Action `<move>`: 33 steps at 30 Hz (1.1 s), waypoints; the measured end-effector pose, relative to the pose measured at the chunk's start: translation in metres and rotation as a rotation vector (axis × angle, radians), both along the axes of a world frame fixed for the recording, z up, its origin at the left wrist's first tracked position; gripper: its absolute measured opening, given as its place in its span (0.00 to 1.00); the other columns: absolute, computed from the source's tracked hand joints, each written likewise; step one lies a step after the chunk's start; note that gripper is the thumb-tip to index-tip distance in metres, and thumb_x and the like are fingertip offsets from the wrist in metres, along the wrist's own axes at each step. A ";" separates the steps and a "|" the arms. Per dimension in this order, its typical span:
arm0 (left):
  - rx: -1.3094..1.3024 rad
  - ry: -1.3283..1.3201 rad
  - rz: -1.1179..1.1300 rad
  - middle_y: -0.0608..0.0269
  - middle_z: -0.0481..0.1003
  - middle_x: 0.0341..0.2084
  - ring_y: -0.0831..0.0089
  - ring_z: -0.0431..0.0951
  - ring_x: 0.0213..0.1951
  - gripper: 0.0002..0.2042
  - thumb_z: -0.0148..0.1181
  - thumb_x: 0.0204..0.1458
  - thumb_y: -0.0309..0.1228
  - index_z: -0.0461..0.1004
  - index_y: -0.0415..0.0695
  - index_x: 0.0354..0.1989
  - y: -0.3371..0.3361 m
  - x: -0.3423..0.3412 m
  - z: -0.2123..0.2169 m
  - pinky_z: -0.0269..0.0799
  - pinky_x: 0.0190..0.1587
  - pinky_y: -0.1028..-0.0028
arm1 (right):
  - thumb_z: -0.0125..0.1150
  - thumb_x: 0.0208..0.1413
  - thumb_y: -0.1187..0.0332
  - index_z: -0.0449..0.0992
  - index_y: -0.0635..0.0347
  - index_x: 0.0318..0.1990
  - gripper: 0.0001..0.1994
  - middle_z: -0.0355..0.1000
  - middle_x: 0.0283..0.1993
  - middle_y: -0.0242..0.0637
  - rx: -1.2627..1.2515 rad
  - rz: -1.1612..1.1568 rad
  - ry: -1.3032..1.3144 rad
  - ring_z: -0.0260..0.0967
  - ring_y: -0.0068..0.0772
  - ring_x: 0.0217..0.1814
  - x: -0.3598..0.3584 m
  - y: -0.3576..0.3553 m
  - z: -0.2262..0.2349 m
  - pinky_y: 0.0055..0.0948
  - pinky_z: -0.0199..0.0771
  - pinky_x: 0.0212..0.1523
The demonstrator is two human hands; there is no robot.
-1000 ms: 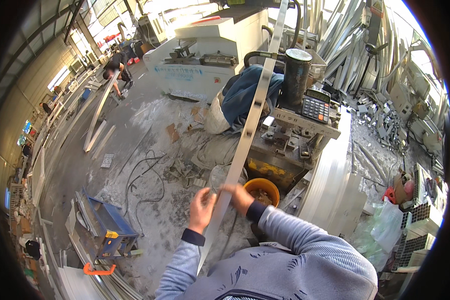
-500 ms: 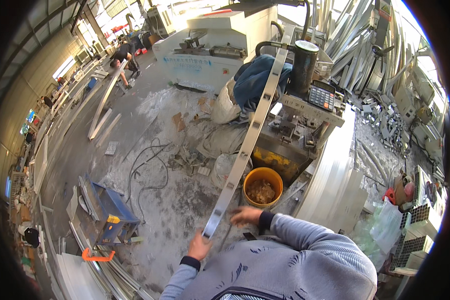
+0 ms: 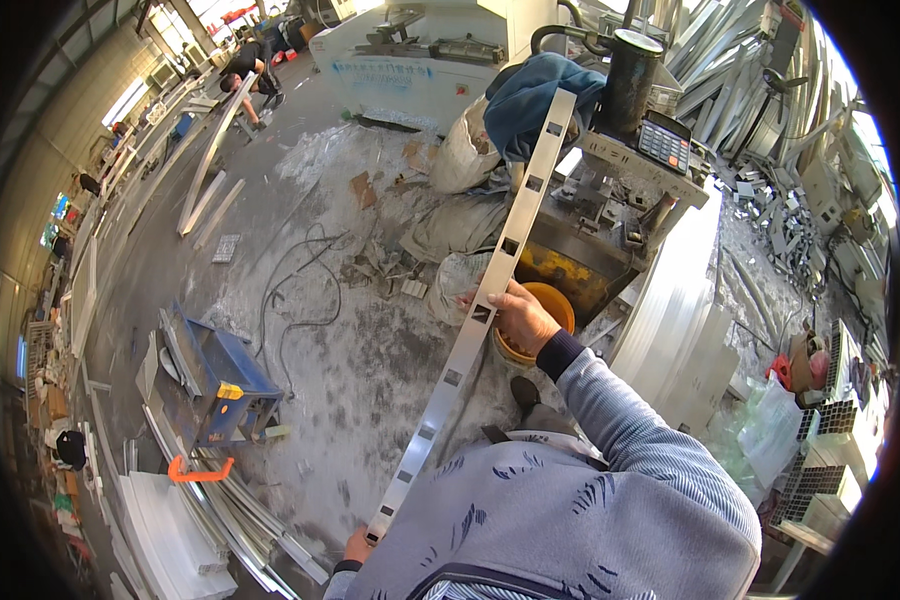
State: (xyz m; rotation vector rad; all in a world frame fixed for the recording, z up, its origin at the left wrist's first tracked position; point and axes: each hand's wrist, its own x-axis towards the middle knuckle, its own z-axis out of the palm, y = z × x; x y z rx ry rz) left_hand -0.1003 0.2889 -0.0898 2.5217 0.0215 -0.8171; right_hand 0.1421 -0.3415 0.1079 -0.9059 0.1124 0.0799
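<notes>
A long silver metal profile (image 3: 439, 405) with a row of square holes slants from lower left to upper right in front of me. My left hand (image 3: 358, 546) is closed around its near end, partly hidden at my jacket. About midway along, my right hand (image 3: 526, 318) grips the profile, thumb on top. The far end lies in front of a blue cloth (image 3: 542, 90) beside a punching machine with a black cylinder (image 3: 630, 85). Below the machine, an orange bucket (image 3: 562, 303) is partly covered by my right hand.
A calculator (image 3: 664, 140) rests on the machine's ledge. White sacks (image 3: 460, 155) and a loose cable (image 3: 300, 320) lie on the dusty floor. A blue metal stand (image 3: 240, 375) is at left, long profiles (image 3: 670, 330) at right. Another person (image 3: 247, 68) bends over far left.
The profile has come back toward me, its far end drawn away from the machine. My right hand, free before, has reached forward and taken hold of it. My left hand has moved nearer my body.
</notes>
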 end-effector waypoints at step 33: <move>-0.335 0.303 0.355 0.54 0.81 0.38 0.65 0.79 0.41 0.19 0.69 0.47 0.33 0.76 0.35 0.45 -0.091 0.006 0.083 0.72 0.46 0.67 | 0.68 0.49 0.67 0.68 0.63 0.55 0.26 0.73 0.47 0.38 -0.517 -0.329 -0.241 0.71 0.30 0.49 0.070 0.132 0.057 0.31 0.72 0.50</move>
